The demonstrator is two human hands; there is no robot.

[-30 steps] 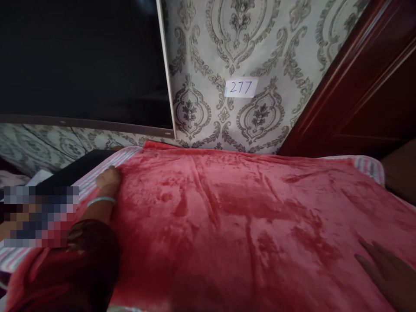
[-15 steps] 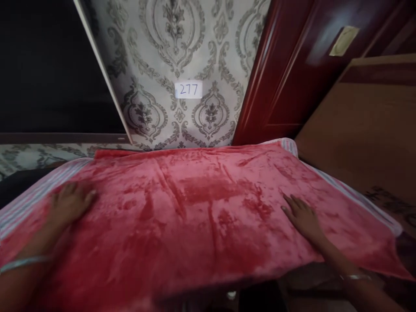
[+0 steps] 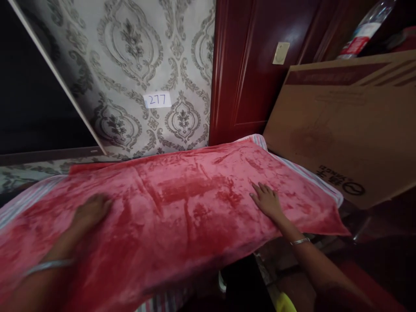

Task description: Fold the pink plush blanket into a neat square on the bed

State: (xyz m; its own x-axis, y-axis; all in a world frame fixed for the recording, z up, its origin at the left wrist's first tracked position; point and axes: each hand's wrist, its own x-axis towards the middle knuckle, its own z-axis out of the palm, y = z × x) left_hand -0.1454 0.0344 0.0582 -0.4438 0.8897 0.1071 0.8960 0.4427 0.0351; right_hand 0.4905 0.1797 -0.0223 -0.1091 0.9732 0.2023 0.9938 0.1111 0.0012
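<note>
A red plush blanket [image 3: 201, 216] lies spread over a table-like surface, with shallow creases and darker brushed patches in its pile. On its left part rests my left hand [image 3: 92, 210], palm down and slightly blurred, not gripping the cloth. My right hand [image 3: 266, 200] lies flat on the right part with its fingers spread. Beneath the blanket, a striped cloth [image 3: 307, 177] shows along the right edge and again at the far left. The blanket's front edge hangs down toward me, and its right corner sticks out past the striped cloth.
A large cardboard box [image 3: 341, 130] leans at the right, with a plastic bottle [image 3: 364, 32] behind its top edge. Behind the blanket are patterned wallpaper [image 3: 130, 52] with a "277" label [image 3: 157, 99], a dark red door [image 3: 243, 65] and a black screen [image 3: 39, 99].
The view has turned right, bringing more of the box and the bottle into sight. My left hand has slid rightward over the blanket. My right hand stays at about the same spot on it.
</note>
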